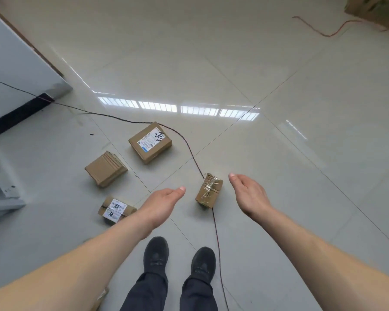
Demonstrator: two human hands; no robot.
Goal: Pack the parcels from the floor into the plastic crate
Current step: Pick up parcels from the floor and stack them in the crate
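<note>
Both hands, the left hand (164, 203) and right hand (248, 194), are held wide and empty, with the small taped box (209, 190) between them, likely light, stiff, best held by its sides.

labelled parcel (116, 209): its near right corner is covered by the left forearm.
cable (190, 151): a stretch is hidden behind the taped parcel (209, 191); both ends are cut off.
cardboard box (377, 10): cropped by the far right corner.
white cabinet (14, 70): cut by the left edge.
labels: print is too small to be read (both stickers).
</note>
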